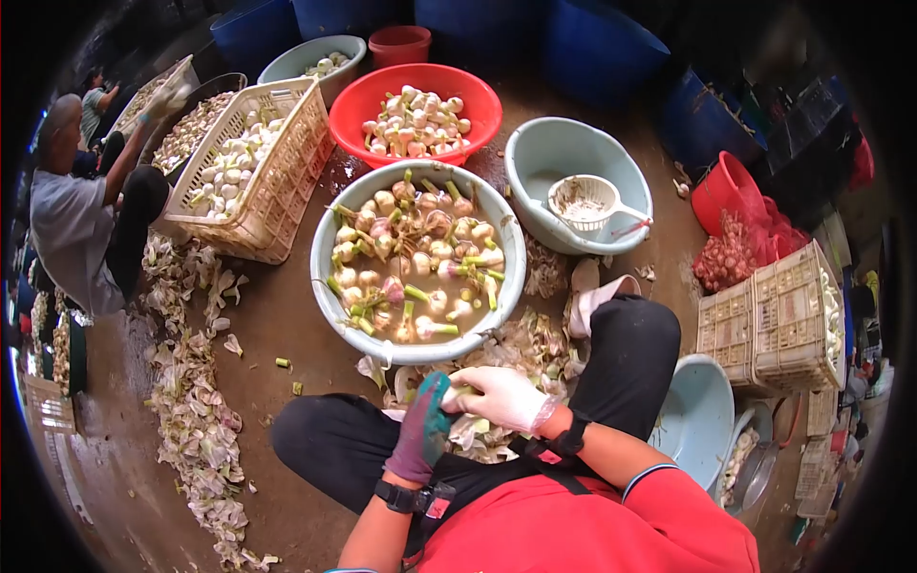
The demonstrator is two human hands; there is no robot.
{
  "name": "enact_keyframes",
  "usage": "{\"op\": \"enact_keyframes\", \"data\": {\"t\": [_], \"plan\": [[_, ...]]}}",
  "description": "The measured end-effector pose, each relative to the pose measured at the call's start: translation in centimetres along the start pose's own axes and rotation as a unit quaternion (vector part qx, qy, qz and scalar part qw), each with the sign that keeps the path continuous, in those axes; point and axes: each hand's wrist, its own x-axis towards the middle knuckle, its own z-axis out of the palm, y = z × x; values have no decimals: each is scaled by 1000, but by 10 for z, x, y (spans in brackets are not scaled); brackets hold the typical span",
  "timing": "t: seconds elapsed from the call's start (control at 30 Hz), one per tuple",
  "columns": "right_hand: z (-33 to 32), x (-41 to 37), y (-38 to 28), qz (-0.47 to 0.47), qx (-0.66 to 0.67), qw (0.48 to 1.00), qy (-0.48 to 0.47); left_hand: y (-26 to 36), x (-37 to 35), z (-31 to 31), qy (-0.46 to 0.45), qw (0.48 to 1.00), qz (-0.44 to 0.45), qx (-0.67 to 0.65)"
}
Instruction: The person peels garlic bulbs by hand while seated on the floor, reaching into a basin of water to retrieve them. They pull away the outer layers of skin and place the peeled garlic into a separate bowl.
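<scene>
Head view, gloved hands point(421, 430) point(506, 396) curled around pale garlic point(464, 391), mostly hidden

Red basin point(484, 103) glossy plast., garlic skins point(196, 420) papery & matt.

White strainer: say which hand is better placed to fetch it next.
Likely the right hand: it is nearer the strainer, which lies ahead and to the right; the left hand is farther off.

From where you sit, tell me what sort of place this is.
Probably a garlic-cleaning work area: stemmed bulbs soak in a basin, a crate holds whiter bulbs, and papery skins litter the floor.
</scene>
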Motion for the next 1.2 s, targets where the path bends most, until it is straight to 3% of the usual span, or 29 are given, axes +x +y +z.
{"op": "enact_keyframes", "data": {"t": [0.03,0.07,0.13,0.2,0.23,0.27,0.33,0.4,0.43,0.47,0.5,0.53,0.57,0.6,0.67,0.73,0.77,0.9,0.97,1.0,1.07,1.1,1.13,1.2], "plan": [[1,10,4,2,-27,1000,16,12,0,5,-24,932,-123,-340],[-7,17,-2,67,105,992,-16,34,1,17,1,953,-127,-276],[-20,42,8,55,44,997,-23,44,0,21,49,951,-123,-278],[-49,77,9,30,-49,998,41,36,1,13,50,950,-117,-286],[-70,93,-3,1,23,992,120,42,2,14,43,951,-120,-280],[-89,113,-13,-23,177,967,180,50,1,17,39,952,-128,-276],[-115,139,-49,-136,324,907,233,58,4,23,30,960,-146,-239],[-117,159,-47,-111,239,942,209,68,5,28,23,960,-157,-232],[-108,164,-42,-135,30,965,225,68,7,29,7,962,-154,-224],[-98,163,-48,-49,-4,989,143,69,8,31,-9,965,-149,-217],[-84,177,-32,-67,-200,975,74,72,9,33,-17,964,-152,-218],[-65,190,-9,-57,-290,955,-4,71,11,33,-11,963,-151,-224],[-47,196,12,-136,-323,937,-15,69,10,33,-29,959,-155,-234],[-30,199,21,-149,-344,927,9,67,9,33,-47,955,-161,-243],[-9,220,31,-75,-359,925,-100,66,10,34,-43,951,-169,-257],[10,225,36,-59,-412,900,-129,68,12,33,-54,953,-184,-236],[16,228,36,0,-436,884,-171,70,13,33,-48,951,-190,-240],[31,245,83,52,-464,869,-165,81,16,29,-36,949,-212,-232],[22,246,94,105,-407,882,-216,80,18,28,-32,958,-210,-195],[12,239,89,66,-351,920,-161,79,19,28,-31,965,-208,-157],[-7,224,75,107,-99,985,-91,76,19,28,9,971,-178,-161],[-20,211,52,141,36,988,-57,74,18,29,53,974,-148,-165],[-23,204,58,150,208,965,-53,68,17,28,71,975,-128,-169],[-31,177,48,115,403,903,-95,77,16,30,127,976,-102,-147]]}}
